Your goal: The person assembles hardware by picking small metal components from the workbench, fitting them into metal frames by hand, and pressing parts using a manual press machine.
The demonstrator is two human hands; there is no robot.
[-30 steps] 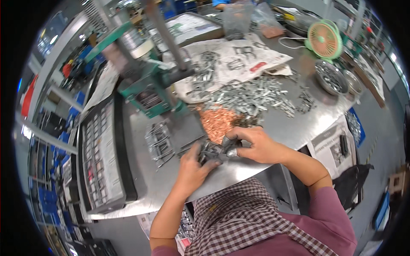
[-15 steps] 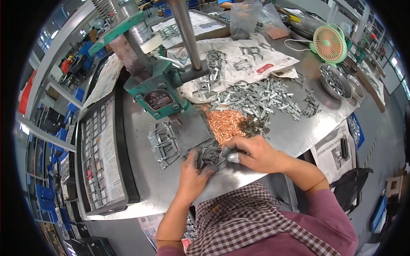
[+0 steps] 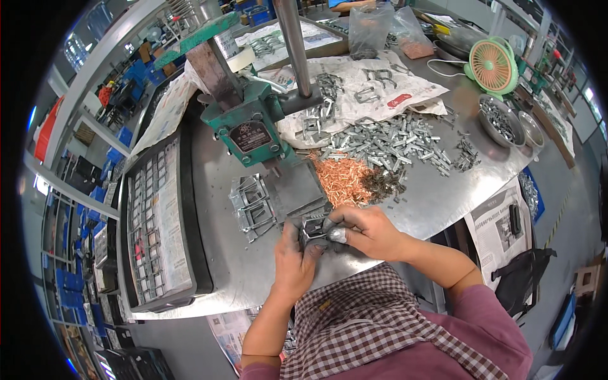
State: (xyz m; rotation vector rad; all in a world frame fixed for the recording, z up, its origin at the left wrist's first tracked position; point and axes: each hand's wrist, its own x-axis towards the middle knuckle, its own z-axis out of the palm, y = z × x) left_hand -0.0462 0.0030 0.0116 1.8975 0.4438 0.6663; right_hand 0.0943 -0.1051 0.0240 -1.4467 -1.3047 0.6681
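Observation:
Near the front edge of the steel table, both hands hold a small metal frame (image 3: 314,228) between them. My left hand (image 3: 295,258) grips its left side with thumb and fingers. The fingers of my right hand (image 3: 364,229) pinch at its right side; the fingertips are dark with grime and one is wrapped in a pale cover. What else the right fingers may hold is hidden. Just beyond the hands lies a dark flat steel block (image 3: 296,190) under the green hand press (image 3: 250,136). Several similar metal frames (image 3: 254,209) lie left of the block.
Copper-coloured pins (image 3: 342,180) form a pile beside small dark parts (image 3: 386,185). Silver metal pieces (image 3: 392,145) spread behind them. A black tray (image 3: 202,266) with frames stands at left. Metal bowls (image 3: 516,136) and a green fan (image 3: 493,66) are at right.
The view has shifted slightly, so the table appears farther right. My fingers have closed in around the metal frame, and the frame has turned a little in them.

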